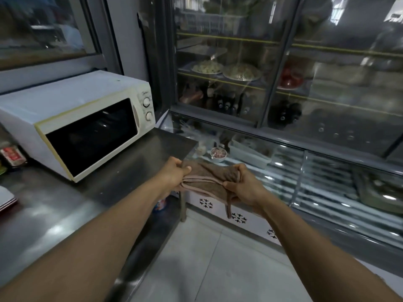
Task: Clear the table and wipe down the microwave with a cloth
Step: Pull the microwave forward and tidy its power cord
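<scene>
We've got the microwave on the table, far left | cloth stretched between left hand and right hand, just off the table's right edge | glass cabinet far right, plates on its shelf | small bowl in the case beyond the cloth

Matt brown cloth; glossy steel table

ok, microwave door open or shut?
Shut. The microwave door sits flush with the front panel, no gap visible; both hands are off it, holding the cloth.
</scene>
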A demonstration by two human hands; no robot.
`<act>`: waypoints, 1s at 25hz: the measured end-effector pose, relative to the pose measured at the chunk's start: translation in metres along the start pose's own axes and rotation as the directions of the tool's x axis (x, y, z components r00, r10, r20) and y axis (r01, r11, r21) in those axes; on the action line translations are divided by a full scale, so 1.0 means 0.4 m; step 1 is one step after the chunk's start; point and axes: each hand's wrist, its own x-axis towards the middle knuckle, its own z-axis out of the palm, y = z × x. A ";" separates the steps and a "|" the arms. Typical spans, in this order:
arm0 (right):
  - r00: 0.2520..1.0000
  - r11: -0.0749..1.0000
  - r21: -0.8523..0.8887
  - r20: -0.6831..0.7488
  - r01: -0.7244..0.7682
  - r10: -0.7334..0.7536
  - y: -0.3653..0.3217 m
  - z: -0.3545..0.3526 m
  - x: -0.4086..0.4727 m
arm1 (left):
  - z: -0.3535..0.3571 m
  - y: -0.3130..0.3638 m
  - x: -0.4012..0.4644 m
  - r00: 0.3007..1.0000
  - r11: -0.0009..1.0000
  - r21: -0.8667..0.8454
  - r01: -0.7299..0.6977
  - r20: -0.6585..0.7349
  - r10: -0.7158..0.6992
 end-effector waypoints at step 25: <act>0.789 0.836 -0.414 0.613 0.360 -0.037 0.214 -0.252 0.636 | 0.391 -0.132 0.304 0.659 0.878 -0.209 0.431 -0.592 -0.464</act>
